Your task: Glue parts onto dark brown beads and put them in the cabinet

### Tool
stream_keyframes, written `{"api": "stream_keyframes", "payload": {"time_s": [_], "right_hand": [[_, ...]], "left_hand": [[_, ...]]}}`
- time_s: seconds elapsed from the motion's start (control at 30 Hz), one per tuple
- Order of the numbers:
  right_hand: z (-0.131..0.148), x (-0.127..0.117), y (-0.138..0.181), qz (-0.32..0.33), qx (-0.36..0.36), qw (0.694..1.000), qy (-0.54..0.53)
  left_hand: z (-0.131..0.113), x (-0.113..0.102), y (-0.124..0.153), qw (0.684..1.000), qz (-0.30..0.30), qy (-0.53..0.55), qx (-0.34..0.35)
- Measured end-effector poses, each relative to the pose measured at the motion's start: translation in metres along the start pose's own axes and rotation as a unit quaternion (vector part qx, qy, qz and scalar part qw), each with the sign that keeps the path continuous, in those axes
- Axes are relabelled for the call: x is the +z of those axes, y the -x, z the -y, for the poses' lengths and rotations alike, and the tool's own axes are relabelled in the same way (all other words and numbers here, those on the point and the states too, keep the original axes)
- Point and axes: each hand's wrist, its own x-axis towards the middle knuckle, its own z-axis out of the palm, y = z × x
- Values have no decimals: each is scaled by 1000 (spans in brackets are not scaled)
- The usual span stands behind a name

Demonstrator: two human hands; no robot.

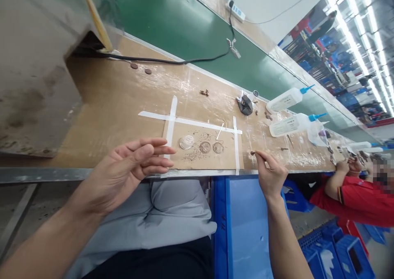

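My left hand hovers over the table's front edge with its fingers stretched out and nothing in them. To the right of the cardboard sheet, my right hand pinches a small dark piece just above the tabletop; its kind is too small to make out. White tape strips run over the cardboard. On it lie a clear round disc, two brown-marked rings, scattered dark specks and a white cotton swab.
Two white squeeze bottles with blue tips lie to the right, near a black cloth-like bundle. Two brown discs and a black cable are farther back. Below stands a blue bin. A co-worker in a red shirt works at the right.
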Motion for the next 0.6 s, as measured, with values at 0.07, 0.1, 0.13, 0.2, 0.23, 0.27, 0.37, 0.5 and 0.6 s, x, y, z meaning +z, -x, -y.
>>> {"api": "stream_keyframes", "payload": {"time_s": [0.07, 0.1, 0.13, 0.2, 0.23, 0.27, 0.37, 0.5, 0.6], "right_hand": [[-8, 8, 9, 6, 6, 1000, -6], [-9, 12, 12, 6, 9, 1000, -8], [-10, 15, 15, 5, 11, 1000, -10], [-11, 20, 18, 0, 15, 1000, -12], [-12, 21, 18, -2, 15, 1000, -13], [-13, 21, 18, -3, 14, 1000, -15], [-16, 21, 19, -4, 10, 1000, -23], [-19, 20, 19, -7, 4, 999, -36], [-18, 23, 17, -9, 4, 999, -50]], "left_hand": [[-2, 3, 0, 1000, -25, -8, -6], [-3, 4, 0, 999, -37, -12, -7], [-3, 5, 0, 999, -47, -16, -8], [-4, 6, -1, 998, -61, -29, -9], [-4, 5, -2, 997, -66, -37, -8], [-3, 4, -2, 997, -68, -44, -8], [-2, 0, -4, 996, -68, -56, -13], [-4, 3, -5, 995, -77, -63, -2], [-6, 8, -5, 994, -83, -74, 1]]}}
